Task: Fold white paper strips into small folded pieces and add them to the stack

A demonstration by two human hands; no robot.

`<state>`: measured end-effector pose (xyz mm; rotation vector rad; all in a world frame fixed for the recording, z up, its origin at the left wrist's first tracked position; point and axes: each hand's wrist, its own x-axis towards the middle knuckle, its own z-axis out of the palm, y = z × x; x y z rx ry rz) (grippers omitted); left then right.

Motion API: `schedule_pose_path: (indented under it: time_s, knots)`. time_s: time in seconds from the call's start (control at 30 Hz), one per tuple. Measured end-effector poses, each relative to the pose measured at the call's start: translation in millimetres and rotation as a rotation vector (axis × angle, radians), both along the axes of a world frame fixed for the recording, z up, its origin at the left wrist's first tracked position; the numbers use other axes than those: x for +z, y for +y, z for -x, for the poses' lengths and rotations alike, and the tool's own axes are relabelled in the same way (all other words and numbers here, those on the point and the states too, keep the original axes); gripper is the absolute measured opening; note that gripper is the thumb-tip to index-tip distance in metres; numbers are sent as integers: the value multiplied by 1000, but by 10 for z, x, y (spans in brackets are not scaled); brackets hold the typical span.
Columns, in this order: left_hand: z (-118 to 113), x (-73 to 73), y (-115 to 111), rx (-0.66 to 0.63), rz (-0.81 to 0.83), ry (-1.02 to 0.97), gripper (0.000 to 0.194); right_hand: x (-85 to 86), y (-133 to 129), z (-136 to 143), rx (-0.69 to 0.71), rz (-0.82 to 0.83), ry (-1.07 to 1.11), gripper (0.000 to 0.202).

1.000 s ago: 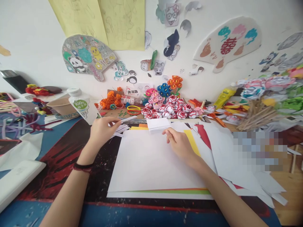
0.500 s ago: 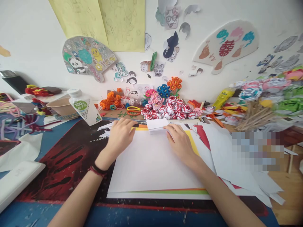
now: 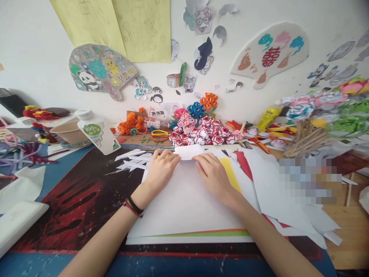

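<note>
A small folded white paper [image 3: 188, 152] is held up at the far edge of a stack of large paper sheets [image 3: 184, 204]. My left hand [image 3: 163, 165] pinches its left end between thumb and fingers. At its right end, my right hand [image 3: 211, 169] grips the paper with bent fingers. The top sheet of the stack is white, and yellow, green and orange edges show beneath it. Thin white paper strips [image 3: 134, 158] lie just left of my left hand.
Behind the stack stand red-and-white paper flowers [image 3: 206, 132] and a yellow ring [image 3: 160, 133]. A white bottle [image 3: 96, 132] and a paper bowl [image 3: 67, 129] are at the left. White paper sheets [image 3: 276, 184] overlap at the right. A white case [image 3: 21, 223] lies at the left edge.
My left hand has moved right, from beside the folded paper to its left end, and grips it. White strips it covered now show. The view has shifted slightly.
</note>
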<state>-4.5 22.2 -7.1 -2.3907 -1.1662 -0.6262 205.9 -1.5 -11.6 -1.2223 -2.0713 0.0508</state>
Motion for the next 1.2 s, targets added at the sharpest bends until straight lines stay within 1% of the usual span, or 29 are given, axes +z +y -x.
schedule_pose_path:
  time_s: [0.1,0.2,0.23,0.3,0.37,0.4,0.47,0.57,0.63,0.7,0.77,0.83,0.9,0.97,1.1,1.2]
  knots:
    - [7,15,-11,41,-67,-128,19,17,-7,-11,-63,44,168,20]
    - [-32,65,-65,64,-80,-423,18,25,10,-15,-83,217,384,13]
    - [-52,90,-93,61,-37,-541,18,28,17,-12,-65,288,450,12]
    - [-94,140,-153,41,136,-776,16,40,31,-2,6,424,593,21]
    - [-130,179,-202,35,330,-902,16,62,35,11,92,517,736,29]
    - [-144,192,-219,34,406,-922,15,76,33,17,113,530,793,30]
    - [-167,200,-237,30,491,-895,14,105,23,24,102,514,854,30]
    - [-191,168,-245,8,477,-827,13,134,-1,35,57,503,838,27]
    - [-201,123,-256,14,388,-786,16,132,-15,48,54,524,780,25]
    - [-203,72,-278,45,220,-668,15,112,-23,64,36,544,730,24]
    - [-198,33,-309,54,23,-461,17,83,-25,77,16,570,723,24]
    - [-194,20,-340,17,-100,-237,22,58,-24,85,19,594,748,25]
    - [-194,29,-365,-31,-131,-78,29,45,-21,88,50,601,781,25]
    - [-199,45,-378,-51,-136,9,33,42,-16,90,94,610,813,25]
    - [-212,47,-380,-52,-174,90,33,29,6,89,127,644,852,27]
    - [-227,31,-385,-70,-178,85,33,8,25,74,128,624,827,33]
